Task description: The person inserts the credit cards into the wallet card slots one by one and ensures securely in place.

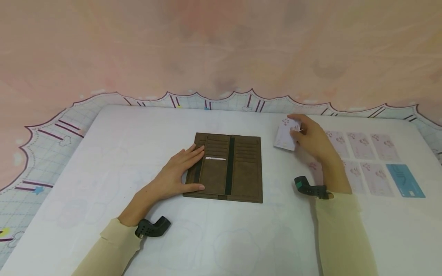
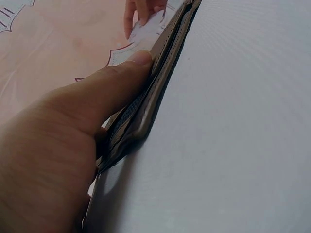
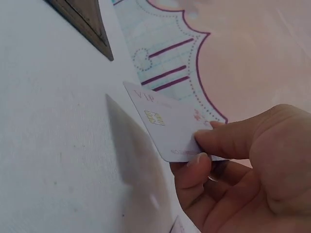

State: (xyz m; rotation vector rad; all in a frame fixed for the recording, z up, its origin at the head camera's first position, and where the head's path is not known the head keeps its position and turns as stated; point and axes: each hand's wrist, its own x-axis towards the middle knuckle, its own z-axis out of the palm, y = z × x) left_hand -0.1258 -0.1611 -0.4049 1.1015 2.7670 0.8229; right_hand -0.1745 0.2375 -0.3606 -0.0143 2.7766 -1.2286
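Fingers of our left hand [image 1: 179,174] lie straight and flat on the left half of the open brown leather card wallet [image 1: 226,166], which rests near the middle of the white table [image 1: 138,130]. Our right hand [image 1: 310,138] pinches a pale lilac chip card [image 1: 286,138] just right of the wallet, lifted off the table. Further right lie more pale cards [image 1: 360,145] and a blue card [image 1: 404,180].
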